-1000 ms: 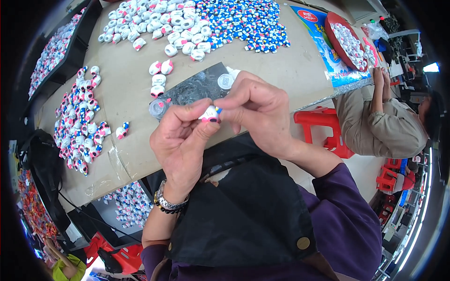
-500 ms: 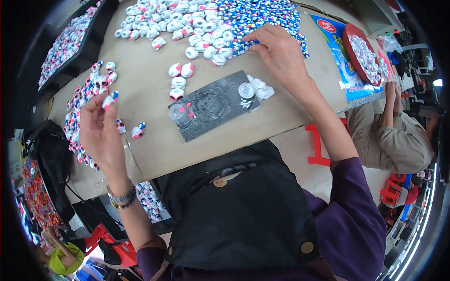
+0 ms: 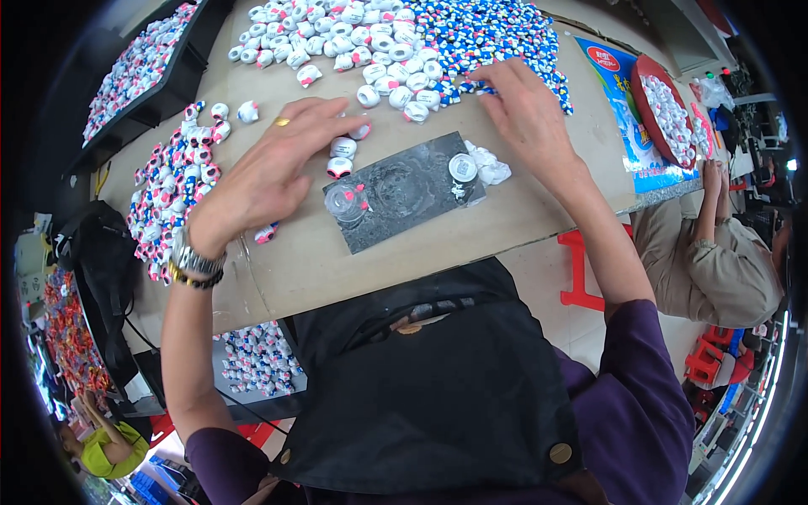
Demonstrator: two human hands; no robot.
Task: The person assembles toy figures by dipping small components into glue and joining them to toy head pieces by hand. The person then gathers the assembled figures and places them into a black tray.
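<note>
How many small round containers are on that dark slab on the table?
2: a clear round container at the slab's left end, and a whitish round container at its right end. The slab is in plain view, so none there seems hidden.

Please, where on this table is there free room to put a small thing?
The table looks bare between its near edge and the dark board. Another bare strip lies between the right hand and the blue sheet. Crowded: the far side, with white pieces and blue pieces, and the left, with a mixed pile.
</note>
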